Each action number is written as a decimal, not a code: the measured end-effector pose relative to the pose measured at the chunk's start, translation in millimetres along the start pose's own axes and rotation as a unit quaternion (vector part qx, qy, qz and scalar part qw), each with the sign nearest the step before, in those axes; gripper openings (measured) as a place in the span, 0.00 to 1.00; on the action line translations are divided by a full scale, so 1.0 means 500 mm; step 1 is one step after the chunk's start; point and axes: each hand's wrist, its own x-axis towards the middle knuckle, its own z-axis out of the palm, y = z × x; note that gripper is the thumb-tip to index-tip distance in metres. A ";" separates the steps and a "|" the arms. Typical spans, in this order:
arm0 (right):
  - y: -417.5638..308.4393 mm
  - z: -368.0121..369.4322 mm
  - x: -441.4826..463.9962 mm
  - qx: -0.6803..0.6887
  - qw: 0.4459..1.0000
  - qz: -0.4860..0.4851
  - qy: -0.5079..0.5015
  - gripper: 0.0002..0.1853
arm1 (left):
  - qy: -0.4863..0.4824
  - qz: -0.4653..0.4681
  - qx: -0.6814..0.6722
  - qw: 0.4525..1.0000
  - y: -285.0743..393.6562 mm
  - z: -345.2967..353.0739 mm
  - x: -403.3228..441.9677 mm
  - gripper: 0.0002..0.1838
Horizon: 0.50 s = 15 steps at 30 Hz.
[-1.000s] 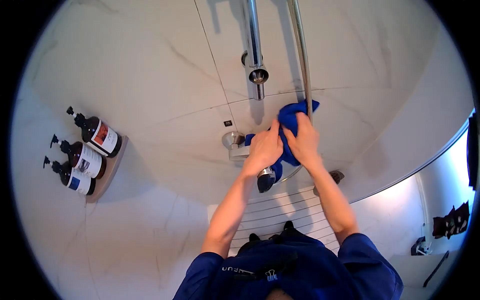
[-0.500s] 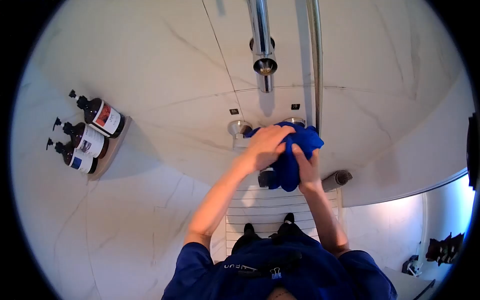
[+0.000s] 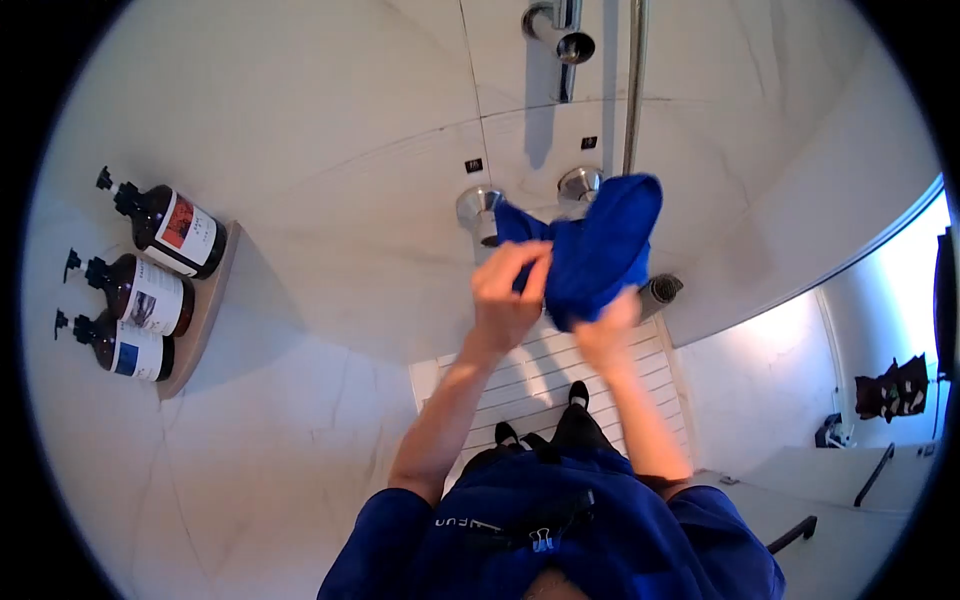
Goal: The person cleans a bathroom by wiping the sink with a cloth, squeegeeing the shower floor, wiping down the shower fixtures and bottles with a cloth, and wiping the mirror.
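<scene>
A blue cloth [image 3: 600, 245] hangs bunched in front of the shower valve, hiding most of its body. My left hand [image 3: 510, 300] pinches the cloth's left part with bent fingers. Below the cloth on the right, my right hand [image 3: 610, 330] is closed on its lower edge, slightly blurred. Two round chrome wall fittings show behind the cloth, the left one [image 3: 480, 208] and the right one [image 3: 580, 184]. Above them a chrome spout [image 3: 572, 46] juts out, with a metal hose [image 3: 636, 90] to its right.
Three dark pump bottles [image 3: 180, 232] stand on a corner shelf [image 3: 205, 320] at the left. A rolled grey item [image 3: 660, 290] is right of my right hand. Below lies a slatted floor [image 3: 530, 385]. A curved glass edge [image 3: 800, 290] runs along the right.
The view has shifted, so the spout sits higher in it. The cloth has been lifted and spread upward from the valve, and both hands have moved a little apart, still on it.
</scene>
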 end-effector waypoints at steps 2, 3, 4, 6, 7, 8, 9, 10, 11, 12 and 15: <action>-0.023 0.047 -0.074 -0.046 0.991 -0.127 0.026 0.27 | 0.046 -0.049 -0.043 0.997 -0.070 -0.002 -0.141 0.06; -0.002 0.059 -0.131 -0.027 0.994 -0.103 -0.004 0.29 | -0.007 -0.126 -0.018 0.992 -0.070 -0.017 -0.201 0.07; 0.028 0.065 -0.202 -0.006 0.996 -0.076 -0.037 0.30 | -0.060 -0.151 0.025 0.986 -0.087 -0.028 -0.253 0.09; 0.086 0.061 -0.319 0.215 0.885 0.347 -0.223 0.27 | -0.116 -0.240 0.013 0.964 -0.116 -0.037 -0.355 0.08; 0.102 0.070 -0.324 0.333 0.827 0.434 -0.128 0.25 | -0.140 -0.320 -0.053 0.935 -0.110 -0.044 -0.367 0.09; 0.114 0.077 -0.320 0.439 0.743 0.505 -0.027 0.23 | -0.164 -0.394 -0.119 0.896 -0.111 -0.045 -0.369 0.10; 0.114 0.078 -0.274 0.454 0.730 0.510 0.020 0.21 | -0.165 -0.394 -0.120 0.896 -0.120 -0.045 -0.372 0.10; 0.129 0.089 -0.230 0.503 0.732 0.460 0.028 0.20 | -0.111 -0.423 -0.105 0.893 -0.136 -0.049 -0.374 0.14; 0.099 0.083 -0.155 0.508 0.744 0.433 0.025 0.19 | -0.056 -0.450 -0.090 0.887 -0.150 -0.053 -0.371 0.19; 0.115 0.104 -0.115 0.512 0.764 0.393 -0.007 0.19 | -0.058 -0.450 -0.090 0.887 -0.155 -0.058 -0.353 0.19; 0.147 0.211 -0.036 0.179 0.950 0.191 -0.169 0.24 | -0.027 -0.416 -0.007 0.909 -0.165 -0.046 -0.271 0.30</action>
